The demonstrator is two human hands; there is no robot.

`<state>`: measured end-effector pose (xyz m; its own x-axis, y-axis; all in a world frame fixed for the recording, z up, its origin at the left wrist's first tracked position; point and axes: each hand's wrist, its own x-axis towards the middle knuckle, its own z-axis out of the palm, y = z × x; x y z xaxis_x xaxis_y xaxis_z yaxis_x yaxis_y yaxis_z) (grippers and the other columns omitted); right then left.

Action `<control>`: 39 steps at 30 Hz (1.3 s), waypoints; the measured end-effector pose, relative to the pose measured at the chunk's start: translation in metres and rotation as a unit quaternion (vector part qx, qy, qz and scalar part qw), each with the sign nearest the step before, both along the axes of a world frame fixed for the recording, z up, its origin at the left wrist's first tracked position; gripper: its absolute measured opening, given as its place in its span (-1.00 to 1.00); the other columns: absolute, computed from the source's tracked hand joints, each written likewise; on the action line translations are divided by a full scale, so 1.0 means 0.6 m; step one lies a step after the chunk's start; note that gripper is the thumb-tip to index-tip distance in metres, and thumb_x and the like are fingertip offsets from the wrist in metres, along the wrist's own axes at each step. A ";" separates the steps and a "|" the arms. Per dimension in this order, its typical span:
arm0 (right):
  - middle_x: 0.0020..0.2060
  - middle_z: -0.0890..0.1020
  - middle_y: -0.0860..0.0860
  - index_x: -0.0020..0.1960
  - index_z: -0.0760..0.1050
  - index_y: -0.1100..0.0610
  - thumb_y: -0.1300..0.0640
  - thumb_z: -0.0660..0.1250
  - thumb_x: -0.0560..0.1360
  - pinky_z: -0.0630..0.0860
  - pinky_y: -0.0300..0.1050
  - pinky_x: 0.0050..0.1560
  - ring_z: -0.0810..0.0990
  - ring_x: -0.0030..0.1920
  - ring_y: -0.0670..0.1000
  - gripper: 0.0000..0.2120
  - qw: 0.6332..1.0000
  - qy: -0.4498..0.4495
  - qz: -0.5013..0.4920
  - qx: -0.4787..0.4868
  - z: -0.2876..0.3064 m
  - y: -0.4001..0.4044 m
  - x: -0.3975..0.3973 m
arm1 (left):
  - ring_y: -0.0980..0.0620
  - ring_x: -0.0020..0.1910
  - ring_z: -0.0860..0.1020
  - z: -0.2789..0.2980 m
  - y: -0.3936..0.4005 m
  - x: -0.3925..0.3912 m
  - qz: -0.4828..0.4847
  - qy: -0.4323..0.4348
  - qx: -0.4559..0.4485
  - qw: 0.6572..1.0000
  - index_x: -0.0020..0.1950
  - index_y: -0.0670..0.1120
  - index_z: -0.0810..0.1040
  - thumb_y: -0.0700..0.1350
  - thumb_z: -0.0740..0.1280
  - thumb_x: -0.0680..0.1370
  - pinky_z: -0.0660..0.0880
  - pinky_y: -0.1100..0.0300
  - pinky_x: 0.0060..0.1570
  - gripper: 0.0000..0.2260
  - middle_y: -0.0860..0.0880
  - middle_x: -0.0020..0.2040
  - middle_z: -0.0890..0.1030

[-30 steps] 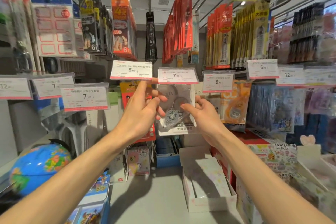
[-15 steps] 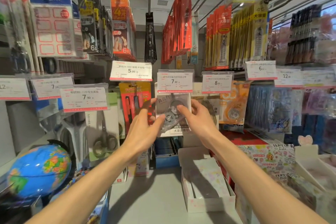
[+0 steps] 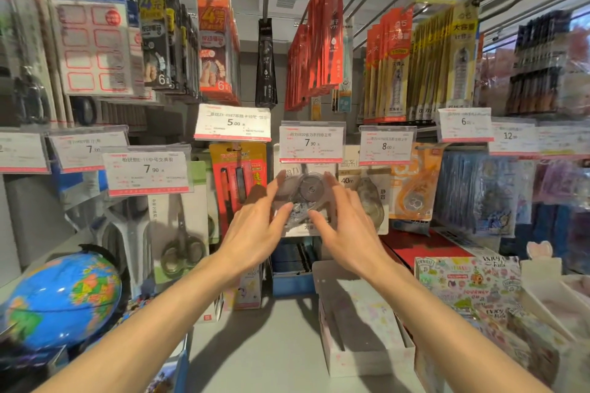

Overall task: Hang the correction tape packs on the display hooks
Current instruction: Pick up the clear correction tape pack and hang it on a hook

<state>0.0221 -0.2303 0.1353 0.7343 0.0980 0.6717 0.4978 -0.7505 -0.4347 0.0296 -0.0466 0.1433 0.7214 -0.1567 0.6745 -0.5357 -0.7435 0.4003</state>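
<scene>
A clear correction tape pack with a grey round dispenser hangs just under the 7.90 price tag; the tag hides its hook. My left hand touches the pack's left edge with straight fingers, thumb at its lower left. On the other side, my right hand mirrors it, with forefinger at the top right and thumb near the bottom. Neither hand curls round the pack. To the right hang another correction tape pack marked 40m and an orange one.
A red pen pack hangs close on the left, with scissors packs beyond it. Below on the shelf sit an open white box, a blue globe and patterned boxes. Rows of hanging packs fill the upper hooks.
The pack has gone back and up under the 7.90 tag. My left hand dropped from the tag to the pack, and both hands' fingers have straightened from a pinch to a light touch.
</scene>
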 end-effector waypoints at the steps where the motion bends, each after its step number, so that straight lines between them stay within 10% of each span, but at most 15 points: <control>1: 0.31 0.39 0.01 0.61 0.01 -0.10 -0.14 0.22 0.63 0.47 0.02 0.24 0.53 0.22 0.03 -0.36 1.000 -0.001 0.001 -0.007 -0.001 -0.003 -0.001 | 0.01 -0.45 0.58 -0.001 0.003 0.001 0.002 -0.005 0.008 1.000 0.58 0.22 -0.02 0.10 0.13 0.68 0.56 0.10 -0.32 -0.49 -0.03 -0.47 0.52; 8: 0.37 0.39 0.15 0.54 0.25 0.15 0.02 0.29 0.62 0.61 0.04 0.06 0.53 0.21 0.13 -0.45 0.971 -0.124 -0.087 -0.187 -0.010 -0.037 -0.007 | -0.01 -0.31 0.47 -0.009 0.026 -0.012 0.104 -0.065 0.168 0.978 0.60 0.05 0.15 0.16 0.14 0.66 0.45 0.12 -0.29 -0.47 0.04 -0.32 0.37; 15: 0.59 0.18 0.26 0.37 0.37 0.15 -0.05 0.31 0.58 0.32 0.25 0.41 0.29 0.52 0.28 -0.55 0.917 -0.164 -0.160 -0.327 0.006 -0.036 0.021 | -0.03 -0.33 0.52 0.000 0.018 -0.001 0.157 -0.129 0.260 0.944 0.45 0.09 0.27 0.31 0.07 0.60 0.53 0.13 -0.37 -0.50 -0.20 0.03 0.58; 18: 0.59 0.18 0.24 0.25 0.45 0.12 -0.11 0.31 0.57 0.43 0.23 0.24 0.54 0.24 0.25 -0.62 0.919 -0.159 -0.175 -0.315 0.001 -0.035 0.029 | -0.32 0.45 0.38 -0.011 0.018 0.021 0.164 -0.219 0.264 0.925 0.34 0.03 0.40 0.28 0.19 0.58 0.44 -0.19 0.34 -0.55 -0.30 0.61 0.05; 20: 0.60 0.17 0.22 0.26 0.46 0.10 -0.13 0.29 0.57 0.44 0.22 0.20 0.57 0.16 0.23 -0.61 0.920 -0.152 -0.177 -0.316 -0.001 -0.034 0.032 | -0.20 0.63 -0.08 -0.015 0.021 0.034 0.151 -0.223 0.266 0.926 0.43 0.02 0.36 0.26 0.19 0.58 -0.02 -0.12 0.54 -0.49 -0.16 0.63 -0.23; 24: 0.60 0.15 0.21 0.33 0.42 0.09 -0.14 0.27 0.58 0.44 0.21 0.18 0.57 0.16 0.22 -0.57 0.919 -0.148 -0.178 -0.320 -0.003 -0.034 0.036 | -0.14 0.63 -0.23 -0.018 0.021 0.040 0.167 -0.218 0.262 0.925 0.62 0.02 0.13 0.24 0.17 0.60 -0.20 -0.05 0.57 -0.36 -0.13 0.61 -0.35; 32: 0.42 0.44 0.22 0.63 0.10 0.13 -0.20 0.13 0.60 0.12 0.36 0.49 0.35 0.42 0.28 -0.30 0.923 -0.159 -0.233 -0.262 -0.015 -0.047 0.034 | -0.17 0.63 0.07 -0.025 0.003 0.040 0.166 -0.195 0.267 0.929 0.54 -0.02 0.29 0.20 0.18 0.59 0.11 -0.19 0.55 -0.44 -0.17 0.62 -0.13; 39: 0.39 0.46 0.21 0.63 0.07 0.13 -0.20 0.11 0.61 0.14 0.38 0.49 0.31 0.46 0.29 -0.29 0.935 -0.142 -0.217 -0.242 -0.024 -0.053 0.042 | -0.13 0.62 -0.14 -0.028 -0.009 0.032 0.171 -0.168 0.255 0.937 0.45 -0.03 0.39 0.24 0.10 0.61 0.12 -0.19 0.56 -0.48 -0.21 0.64 -0.02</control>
